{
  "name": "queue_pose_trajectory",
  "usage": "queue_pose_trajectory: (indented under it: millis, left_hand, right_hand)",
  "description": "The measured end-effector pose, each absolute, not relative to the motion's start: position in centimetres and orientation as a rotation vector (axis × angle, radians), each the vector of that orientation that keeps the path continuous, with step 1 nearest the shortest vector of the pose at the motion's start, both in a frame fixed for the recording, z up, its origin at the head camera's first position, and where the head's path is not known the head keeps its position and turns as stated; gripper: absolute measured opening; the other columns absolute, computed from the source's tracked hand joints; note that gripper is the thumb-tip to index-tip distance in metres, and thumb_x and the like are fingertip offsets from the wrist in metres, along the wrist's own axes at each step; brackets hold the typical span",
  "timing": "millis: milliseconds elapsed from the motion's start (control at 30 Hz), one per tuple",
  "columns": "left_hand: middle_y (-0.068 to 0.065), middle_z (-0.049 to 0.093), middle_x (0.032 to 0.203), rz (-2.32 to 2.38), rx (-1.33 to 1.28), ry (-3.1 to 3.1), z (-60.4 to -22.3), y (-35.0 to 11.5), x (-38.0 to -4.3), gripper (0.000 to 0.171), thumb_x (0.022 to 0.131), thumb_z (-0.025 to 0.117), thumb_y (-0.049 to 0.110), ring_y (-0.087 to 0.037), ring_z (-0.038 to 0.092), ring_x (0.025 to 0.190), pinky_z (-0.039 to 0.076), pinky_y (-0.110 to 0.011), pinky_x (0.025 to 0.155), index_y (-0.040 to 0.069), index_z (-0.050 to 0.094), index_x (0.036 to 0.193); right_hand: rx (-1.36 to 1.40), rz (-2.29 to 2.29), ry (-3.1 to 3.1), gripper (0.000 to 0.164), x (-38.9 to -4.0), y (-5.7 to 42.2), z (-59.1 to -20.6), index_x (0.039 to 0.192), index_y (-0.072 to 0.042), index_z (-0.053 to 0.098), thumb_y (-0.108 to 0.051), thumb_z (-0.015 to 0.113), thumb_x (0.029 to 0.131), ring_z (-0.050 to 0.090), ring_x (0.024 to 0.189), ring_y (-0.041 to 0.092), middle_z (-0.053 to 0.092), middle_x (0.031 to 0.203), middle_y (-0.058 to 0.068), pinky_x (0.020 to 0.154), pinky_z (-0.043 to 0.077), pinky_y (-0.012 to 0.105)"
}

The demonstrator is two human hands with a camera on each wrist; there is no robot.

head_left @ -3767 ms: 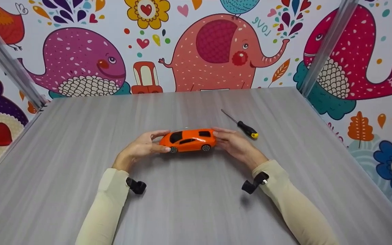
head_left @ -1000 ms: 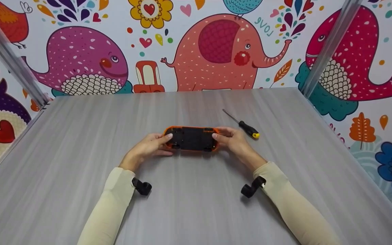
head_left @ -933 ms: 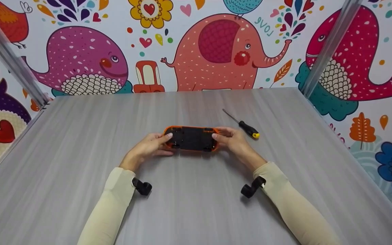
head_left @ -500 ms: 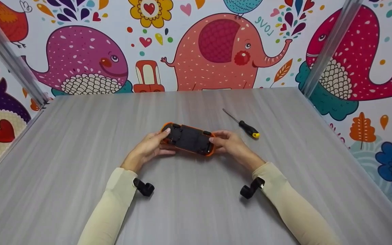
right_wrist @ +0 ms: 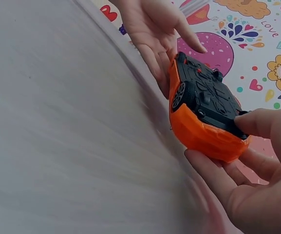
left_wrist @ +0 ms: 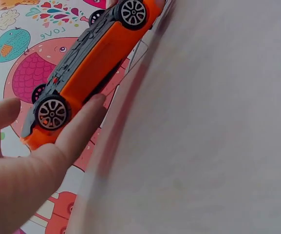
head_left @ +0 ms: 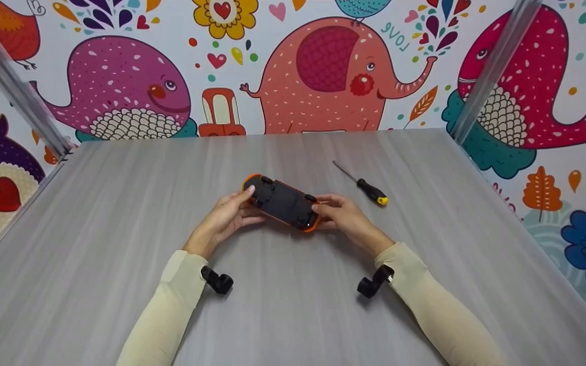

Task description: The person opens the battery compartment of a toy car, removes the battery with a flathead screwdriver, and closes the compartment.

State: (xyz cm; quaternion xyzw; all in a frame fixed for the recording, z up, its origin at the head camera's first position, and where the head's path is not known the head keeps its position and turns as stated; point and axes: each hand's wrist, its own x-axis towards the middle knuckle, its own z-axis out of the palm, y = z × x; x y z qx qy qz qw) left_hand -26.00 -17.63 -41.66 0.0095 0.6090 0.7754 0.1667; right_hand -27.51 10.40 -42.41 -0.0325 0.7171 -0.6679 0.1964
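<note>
An orange toy car (head_left: 285, 202) is held above the table with its black underside turned towards the head camera. My left hand (head_left: 227, 216) has the car's left end between thumb and fingers. In the left wrist view, its fingers (left_wrist: 84, 124) lie along the car's side, and the thumb is close to the underside; contact there is hard to tell. The right hand (head_left: 346, 218) grips the opposite end, thumb on the underside and fingers beneath. The car's roof is hidden. Right of the car lies a screwdriver (head_left: 372, 192) with a black and yellow handle, touched by neither hand.
The grey wood-grain table (head_left: 94, 244) reaches back to a wall (head_left: 318, 76) printed with cartoon animals. Metal posts (head_left: 491, 71) stand at the back corners. A black wrist mount (head_left: 216, 280) sticks out from the left sleeve, another (head_left: 374, 281) from the right.
The car, earlier with its top and side in view, has been turned to show its underside. Since then its left end has swung up and away, tilting it. The screwdriver stays put.
</note>
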Motion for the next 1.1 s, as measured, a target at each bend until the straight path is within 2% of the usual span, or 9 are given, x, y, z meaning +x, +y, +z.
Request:
queue_pose_trajectory:
  millis: [100, 300, 433, 600, 700, 767, 933, 1000, 1100]
  left_hand:
    - [-0.013, 0.06, 0.137, 2.228, 0.038, 1.713, -41.7, -17.5, -26.0, 0.056, 0.105, 0.052, 0.024, -0.019, 0.068, 0.111, 0.054, -0.048, 0.102, 0.004, 0.033, 0.153]
    - [-0.014, 0.04, 0.157, 2.286, 0.021, 1.632, -41.7, -17.4, -26.0, 0.072, 0.1, 0.058, 0.007, -0.024, 0.061, 0.125, 0.054, -0.053, 0.1, 0.015, 0.018, 0.16]
    - [-0.017, 0.035, 0.159, 2.328, 0.018, 1.597, -41.7, -17.4, -26.0, 0.072, 0.098, 0.054, -0.001, -0.022, 0.061, 0.124, 0.054, -0.05, 0.1, 0.008, 0.016, 0.158]
    - [-0.022, 0.03, 0.16, 2.4, 0.005, 1.543, -41.7, -17.3, -26.1, 0.072, 0.095, 0.046, -0.012, -0.015, 0.065, 0.11, 0.059, -0.035, 0.091, -0.001, 0.012, 0.157]
    - [-0.021, 0.032, 0.157, 2.434, -0.005, 1.507, -41.8, -17.2, -26.2, 0.072, 0.091, 0.04, -0.017, -0.012, 0.064, 0.103, 0.059, -0.03, 0.084, -0.003, 0.011, 0.156]
    - [-0.018, 0.04, 0.15, 2.454, -0.021, 1.49, -41.8, -17.1, -26.2, 0.072, 0.09, 0.039, -0.019, -0.012, 0.064, 0.1, 0.059, -0.029, 0.083, -0.003, 0.013, 0.155]
    - [-0.011, 0.055, 0.132, 2.457, -0.024, 1.527, -41.8, -16.8, -26.1, 0.078, 0.089, 0.047, -0.018, -0.011, 0.066, 0.097, 0.056, -0.027, 0.087, 0.003, 0.012, 0.156]
    - [-0.015, 0.055, 0.137, 2.43, -0.008, 1.571, -41.8, -16.6, -25.9, 0.083, 0.09, 0.051, -0.016, -0.012, 0.066, 0.099, 0.055, -0.028, 0.09, 0.008, 0.01, 0.158]
    - [-0.02, 0.045, 0.152, 2.378, 0.02, 1.616, -41.8, -16.3, -25.8, 0.092, 0.09, 0.055, -0.013, -0.017, 0.066, 0.109, 0.054, -0.038, 0.098, 0.017, 0.004, 0.161]
  right_hand:
    - [-0.093, -1.879, 1.999, 0.046, -27.5, 10.3, -42.6, 0.141, -0.001, 0.051, -0.015, 0.063, 0.098, 0.068, 0.099, 0.019, 0.054, 0.142, 0.021, 0.083, 0.062, 0.033]
    - [-0.1, -1.908, 1.992, 0.044, -27.1, 9.8, -42.6, 0.138, 0.003, 0.052, -0.011, 0.063, 0.098, 0.07, 0.097, 0.02, 0.055, 0.138, 0.025, 0.086, 0.061, 0.034]
    - [-0.06, -1.907, 2.021, 0.04, -26.9, 9.5, -42.6, 0.134, 0.001, 0.057, -0.011, 0.066, 0.096, 0.069, 0.097, 0.018, 0.057, 0.135, 0.021, 0.085, 0.061, 0.031]
    - [-0.106, -1.913, 2.018, 0.041, -26.8, 9.2, -42.8, 0.132, 0.007, 0.056, -0.009, 0.065, 0.096, 0.069, 0.095, 0.017, 0.057, 0.135, 0.024, 0.085, 0.061, 0.03]
    - [-0.128, -1.928, 1.996, 0.041, -26.7, 9.1, -42.8, 0.132, 0.009, 0.054, -0.008, 0.064, 0.096, 0.069, 0.092, 0.016, 0.058, 0.132, 0.024, 0.084, 0.061, 0.03]
    - [-0.13, -1.936, 1.982, 0.04, -26.6, 9.2, -42.8, 0.131, 0.01, 0.054, -0.008, 0.064, 0.096, 0.07, 0.092, 0.016, 0.059, 0.13, 0.023, 0.085, 0.061, 0.03]
    - [-0.106, -1.93, 1.966, 0.04, -26.5, 9.1, -42.7, 0.13, 0.007, 0.055, -0.011, 0.065, 0.096, 0.07, 0.092, 0.016, 0.06, 0.128, 0.022, 0.086, 0.061, 0.032]
    - [-0.095, -1.928, 1.971, 0.041, -26.5, 9.0, -42.7, 0.131, 0.006, 0.055, -0.012, 0.066, 0.096, 0.07, 0.091, 0.016, 0.06, 0.129, 0.022, 0.086, 0.061, 0.032]
    - [-0.087, -1.949, 1.966, 0.042, -26.5, 9.0, -42.7, 0.132, 0.007, 0.054, -0.011, 0.067, 0.095, 0.07, 0.092, 0.016, 0.059, 0.13, 0.023, 0.086, 0.061, 0.032]
